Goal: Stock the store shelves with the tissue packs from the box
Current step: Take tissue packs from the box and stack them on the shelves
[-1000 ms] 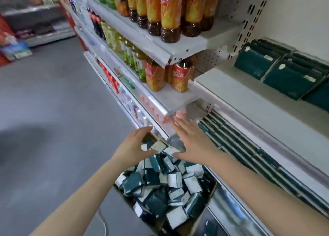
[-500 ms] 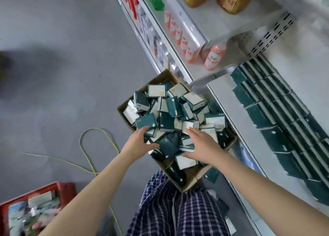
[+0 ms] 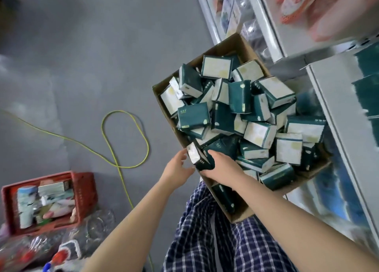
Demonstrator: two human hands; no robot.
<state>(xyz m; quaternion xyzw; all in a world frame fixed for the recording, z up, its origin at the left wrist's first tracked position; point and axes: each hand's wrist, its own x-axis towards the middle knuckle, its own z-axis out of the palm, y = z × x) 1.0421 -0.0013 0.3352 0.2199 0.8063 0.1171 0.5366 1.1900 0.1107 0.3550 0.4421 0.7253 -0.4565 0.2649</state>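
A brown cardboard box [image 3: 227, 48] stands on the floor against the shelving, heaped with several dark green and white tissue packs [image 3: 254, 111]. My right hand [image 3: 223, 167] grips one tissue pack [image 3: 200, 156] at the box's near left edge, fingers curled round its dark end. My left hand [image 3: 177, 169] is just left of that pack, fingers relaxed and spread, its fingertips close to the pack's white face. More green packs [image 3: 367, 91] lie in a row on the white shelf [image 3: 336, 99] at the right.
A red plastic crate [image 3: 82, 191] with assorted goods sits on the grey floor at the lower left, next to clear wrapped bottles [image 3: 96, 228]. A yellow cable [image 3: 125, 140] loops across the floor. My checked trousers [image 3: 205, 236] are below the box. Shelves with packaged goods [image 3: 231, 15] run along the right.
The view tilted further down. Both hands drew back to the box's near left edge, and my right hand now grips a pack lifted from the pile.
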